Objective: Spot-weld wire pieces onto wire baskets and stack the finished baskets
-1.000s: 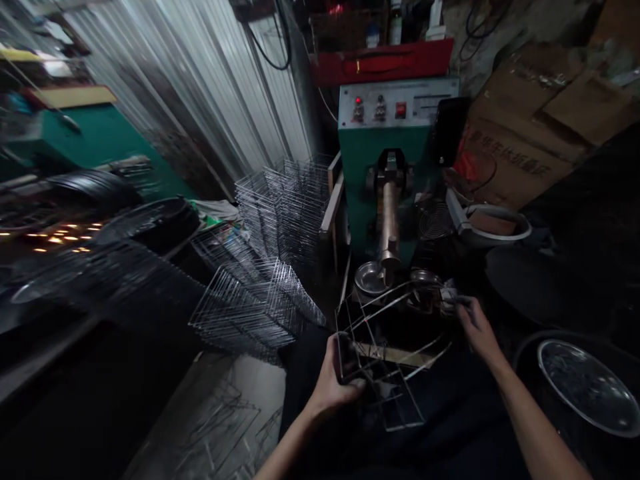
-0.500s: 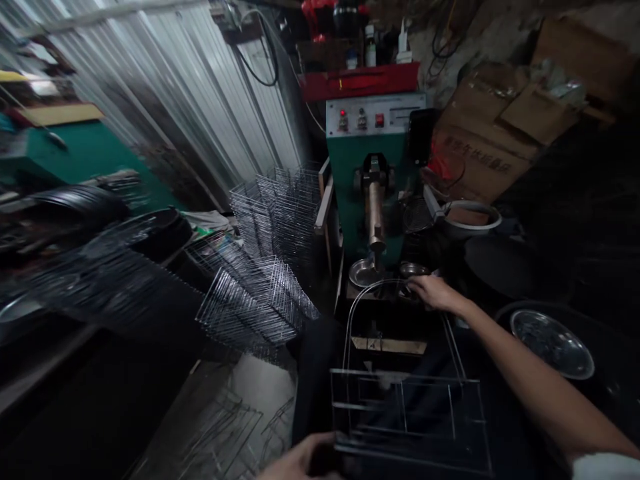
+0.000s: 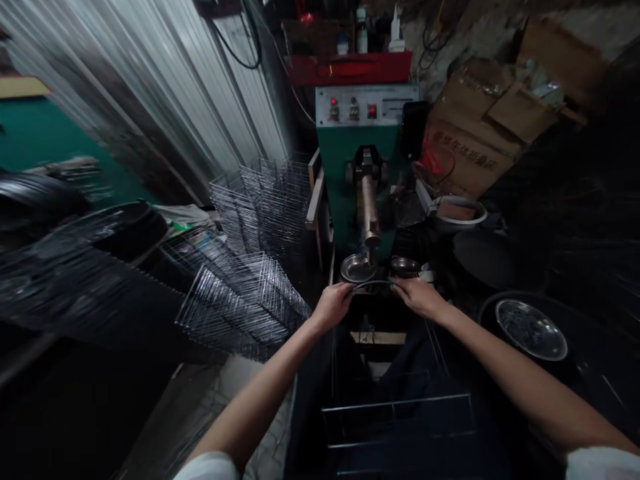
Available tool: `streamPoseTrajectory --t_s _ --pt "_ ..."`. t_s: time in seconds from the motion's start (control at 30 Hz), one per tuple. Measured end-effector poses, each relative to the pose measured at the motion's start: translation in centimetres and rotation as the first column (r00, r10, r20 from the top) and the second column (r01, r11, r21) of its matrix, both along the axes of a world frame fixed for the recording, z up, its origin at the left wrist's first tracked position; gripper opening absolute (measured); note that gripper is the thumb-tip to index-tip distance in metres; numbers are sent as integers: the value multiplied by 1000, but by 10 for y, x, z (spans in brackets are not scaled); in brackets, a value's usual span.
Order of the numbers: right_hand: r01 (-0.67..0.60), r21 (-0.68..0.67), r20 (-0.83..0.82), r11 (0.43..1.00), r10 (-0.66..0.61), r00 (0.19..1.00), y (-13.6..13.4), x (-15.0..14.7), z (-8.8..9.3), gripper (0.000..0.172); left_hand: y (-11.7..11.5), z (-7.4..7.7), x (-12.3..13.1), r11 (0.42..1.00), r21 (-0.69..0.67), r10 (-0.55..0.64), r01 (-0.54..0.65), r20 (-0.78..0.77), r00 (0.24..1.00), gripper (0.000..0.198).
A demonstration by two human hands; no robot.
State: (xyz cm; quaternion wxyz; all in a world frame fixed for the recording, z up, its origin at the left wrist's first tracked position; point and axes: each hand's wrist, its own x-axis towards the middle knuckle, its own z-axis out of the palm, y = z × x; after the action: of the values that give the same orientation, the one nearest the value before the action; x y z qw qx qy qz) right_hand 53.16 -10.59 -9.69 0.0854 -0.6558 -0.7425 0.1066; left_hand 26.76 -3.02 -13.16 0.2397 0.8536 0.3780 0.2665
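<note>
Compared with the frame half a second earlier, the left hand (image 3: 333,307) has left the near, rectangular end of the wire frame (image 3: 397,420) and now sits on its far arched end. The right hand (image 3: 419,297) remains on that arch. The view has also shifted slightly, so the green welding machine (image 3: 367,153) stands closer to centre. Count: two hands, one wire frame, one machine, two small metal dishes (image 3: 356,268) below the machine's copper electrode (image 3: 369,207), one large metal bowl (image 3: 531,329) at the right, and two leaning stacks of wire grids (image 3: 245,300) at the left. The control panel (image 3: 395,105) carries three small controls in a row. The wire frame is made of thin bright rod. A curved loop lies just in front of the dishes, two long side rods run back toward the person, and a boxed section of cross wires lies low in the view over the lap. Both hands are closed on the loop, fingers curled over the wire, one at each end of the curve.
</note>
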Motion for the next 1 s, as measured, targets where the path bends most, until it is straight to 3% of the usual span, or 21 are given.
streamPoseTrajectory --t_s 0.37,0.7,1.0 --pt "63 -59 -21 996 -65 998 2 3 3 34 11 6 0 996 89 -21 31 -111 994 18" --pt "195 -74 33 978 -193 981 0 8 6 37 37 15 21 977 108 -172 185 -117 978 18" --pt "160 -123 172 979 -138 975 19 1 9 38 44 18 11 969 143 -184 204 -138 973 21"
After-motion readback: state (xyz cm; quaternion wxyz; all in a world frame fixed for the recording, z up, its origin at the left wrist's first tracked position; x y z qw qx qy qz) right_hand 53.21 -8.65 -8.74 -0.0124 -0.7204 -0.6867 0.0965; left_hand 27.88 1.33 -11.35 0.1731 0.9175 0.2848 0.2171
